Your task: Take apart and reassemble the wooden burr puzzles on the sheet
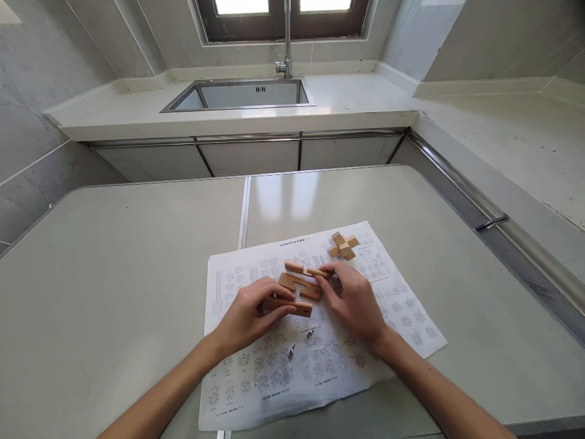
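The left hand [251, 308] grasps a wooden burr-puzzle bar marked "2" [299, 308] between thumb and fingers, its numbered end jutting out to the right past the fingertips, while the right hand [354, 302] pinches the right end of a slim notched wooden rod [295, 267] between thumb and forefinger, the rest of the rod pointing left. Between the two hands sits a wooden puzzle piece marked "1" [311, 291], with a wide cutout in the side facing the person; it is just beyond the bar and on the near side of the rod, and whether the right fingers touch it I cannot tell. All three are over the middle of a white sheet printed with rows of puzzle diagrams [228, 262], which lies askew on a pale folding table [137, 274] and shows two small dark, torn-looking spots below the pieces. Near the sheet's far right edge, beyond the right hand, rests a paler cross-shaped burr puzzle [343, 246], assembled. A white seam strip [244, 210] runs across the tabletop and under the paper, and past the table a stainless-steel sink [237, 94] with a tall chrome faucet [287, 49] is set into a white countertop [356, 94] beneath a dark-framed window [247, 25]
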Tool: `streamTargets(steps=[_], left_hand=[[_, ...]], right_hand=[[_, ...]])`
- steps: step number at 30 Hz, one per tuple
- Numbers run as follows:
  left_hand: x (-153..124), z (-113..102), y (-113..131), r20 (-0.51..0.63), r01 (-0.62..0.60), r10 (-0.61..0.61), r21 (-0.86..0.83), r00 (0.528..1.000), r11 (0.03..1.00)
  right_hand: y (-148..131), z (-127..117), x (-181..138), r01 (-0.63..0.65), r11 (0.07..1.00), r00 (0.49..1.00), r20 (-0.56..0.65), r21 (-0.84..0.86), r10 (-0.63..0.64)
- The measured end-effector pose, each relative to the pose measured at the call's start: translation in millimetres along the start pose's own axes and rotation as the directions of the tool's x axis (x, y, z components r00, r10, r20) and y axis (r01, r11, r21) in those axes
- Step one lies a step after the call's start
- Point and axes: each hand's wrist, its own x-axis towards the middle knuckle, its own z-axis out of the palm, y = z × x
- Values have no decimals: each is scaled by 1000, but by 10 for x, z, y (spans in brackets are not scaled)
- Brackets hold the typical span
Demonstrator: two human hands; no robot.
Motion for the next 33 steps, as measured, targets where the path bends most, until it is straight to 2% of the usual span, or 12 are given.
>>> streamTargets(steps=[7, 18, 26, 33], left_hand=[[7, 40, -10, 37, -137, 132, 177, 990, 975], [7, 55, -6, -27, -152, 164, 261, 986, 953], [-22, 63, 14, -44, -107, 130, 340, 991, 934], [-19, 67, 43, 53, -176, 169, 384, 984, 906]], right_hand=[[14, 21, 9, 10, 1000, 1000, -8, -15, -10], [18, 14, 34, 71, 997, 997, 7, -8, -71], [17, 26, 34, 71, 997, 996, 47, -7, -71], [0, 46, 15, 128, 992, 988, 82, 3, -128]])
